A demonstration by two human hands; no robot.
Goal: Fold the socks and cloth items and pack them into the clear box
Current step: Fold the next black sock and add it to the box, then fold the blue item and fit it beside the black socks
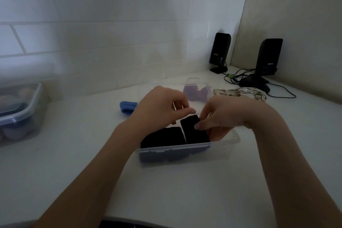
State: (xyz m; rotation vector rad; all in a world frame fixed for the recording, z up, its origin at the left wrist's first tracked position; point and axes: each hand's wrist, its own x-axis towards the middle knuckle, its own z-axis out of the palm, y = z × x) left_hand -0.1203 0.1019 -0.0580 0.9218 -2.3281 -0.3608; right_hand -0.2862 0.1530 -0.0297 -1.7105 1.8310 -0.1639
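White tiled walls are meeting in a dim corner behind a pale white table [74,135], and everything is sitting on that surface. Near the middle, a clear rectangular plastic box [188,151] is resting on the table, already holding dark contents. A folded black cloth bundle [162,138] is lying in the box's left part. Just to its right, a second folded black cloth piece [194,131] is standing tilted, its upper end rising above the rim.

Both hands are working over the box. The right hand [225,116] is gripping that second black piece, thumb lying across its face and fingers curled behind it. The left hand [161,107] is hovering with its fingers curled inward, fingertips close to the top edge of the same piece; whether they are pinching it I cannot tell.

Beyond the hands, a clear plastic lid [197,89] is lying on the table with purplish cloth showing through it. A rolled blue sock [127,107] is lying just left of the left hand. A cream patterned cloth [240,92] is lying crumpled behind the right hand. Two black desktop speakers [220,52] with tangled cables are standing in the far corner. At the left edge, a lidded clear storage container [20,109] is holding blurred coloured items.
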